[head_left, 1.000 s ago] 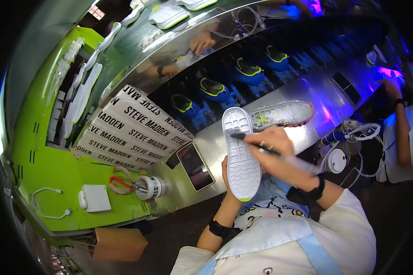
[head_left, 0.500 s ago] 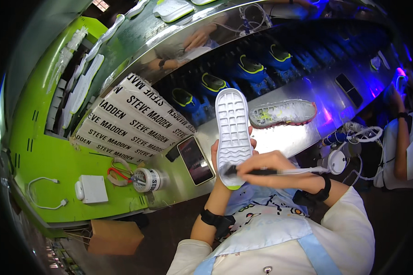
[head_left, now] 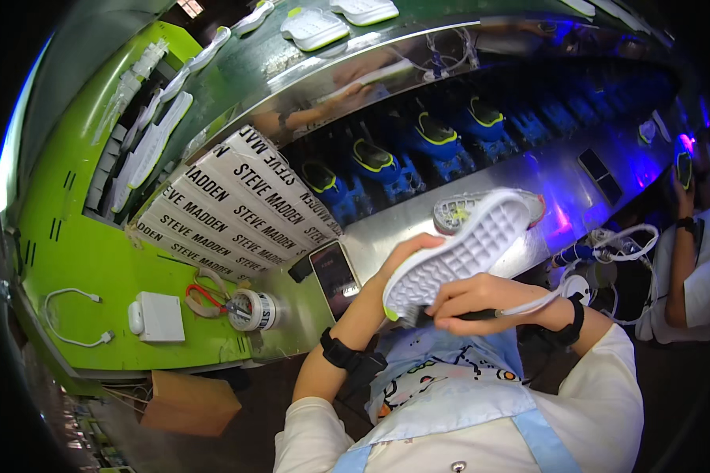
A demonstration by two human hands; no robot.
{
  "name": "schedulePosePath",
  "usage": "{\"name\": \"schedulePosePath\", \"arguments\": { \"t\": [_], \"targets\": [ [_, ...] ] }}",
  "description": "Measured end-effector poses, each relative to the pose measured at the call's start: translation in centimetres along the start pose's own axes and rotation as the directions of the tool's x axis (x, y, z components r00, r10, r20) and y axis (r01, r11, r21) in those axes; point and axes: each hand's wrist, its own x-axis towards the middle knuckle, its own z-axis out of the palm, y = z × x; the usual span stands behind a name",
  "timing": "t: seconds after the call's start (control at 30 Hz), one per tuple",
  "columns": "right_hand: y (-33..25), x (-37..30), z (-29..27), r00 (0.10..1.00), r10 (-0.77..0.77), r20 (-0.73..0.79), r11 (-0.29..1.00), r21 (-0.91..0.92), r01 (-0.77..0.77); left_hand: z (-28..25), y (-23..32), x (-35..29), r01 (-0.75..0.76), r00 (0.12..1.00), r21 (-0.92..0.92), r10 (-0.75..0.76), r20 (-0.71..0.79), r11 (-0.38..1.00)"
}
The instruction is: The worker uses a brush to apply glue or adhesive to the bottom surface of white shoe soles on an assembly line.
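Note:
A white shoe sole (head_left: 461, 251) with a gridded inner face and a yellow-green heel tip is tilted, its toe up to the right. My left hand (head_left: 406, 254) grips it along its far left edge, most fingers hidden behind it. My right hand (head_left: 485, 299) is closed round the dark handle of a brush (head_left: 412, 314), from which a white tube runs off to the right. The brush head is at the near edge of the sole's heel. Behind the sole, a grey shoe upper (head_left: 453, 213) lies on its side on the metal bench (head_left: 379, 235), partly covered.
Blue shoe uppers (head_left: 372, 155) stand in a row on the dark conveyor. A printed carton (head_left: 241, 201) is at left, by a phone (head_left: 335, 272). Scissors (head_left: 205, 301) stick from a tape roll (head_left: 252, 310) on the green table (head_left: 118, 268). A co-worker's arm (head_left: 681, 260) is at far right.
The sole has turned from upright to a rightward slant, and my left hand shifted to its far edge. My right hand moved the brush from the heel's inner face to its near edge.

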Motion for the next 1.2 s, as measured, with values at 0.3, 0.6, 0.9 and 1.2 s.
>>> {"name": "schedulePosePath", "arguments": {
  "t": [0.3, 0.6, 0.9, 1.2],
  "targets": [
    [0.7, -4.7, -3.6, 0.977, 0.179, -0.112, 0.966, -0.168, -0.196, 0.0, 0.3, -0.5, 0.078, 0.97, 0.504, 0.051, -0.238, 0.86],
    [-3.4, -2.7, -3.7, 0.762, 0.006, -0.648, 0.958, 0.223, 0.182, 6.0, 11.0, -6.4, -0.783, 0.622, 0.325, 0.666, 0.411, 0.53],
    [-1.7, -1.5, -1.9, 0.573, 0.227, -0.787, 0.925, 0.358, 0.125, 8.4, 29.1, -6.4, 0.084, -0.006, 0.995, 0.998, -0.056, 0.056],
    [0.8, -4.4, -1.4, 0.477, 0.387, -0.789, 0.851, 0.505, 0.145, 10.6, 23.9, -7.6, -0.618, 0.211, 0.733, 0.958, -0.195, 0.285]
  ]
}}
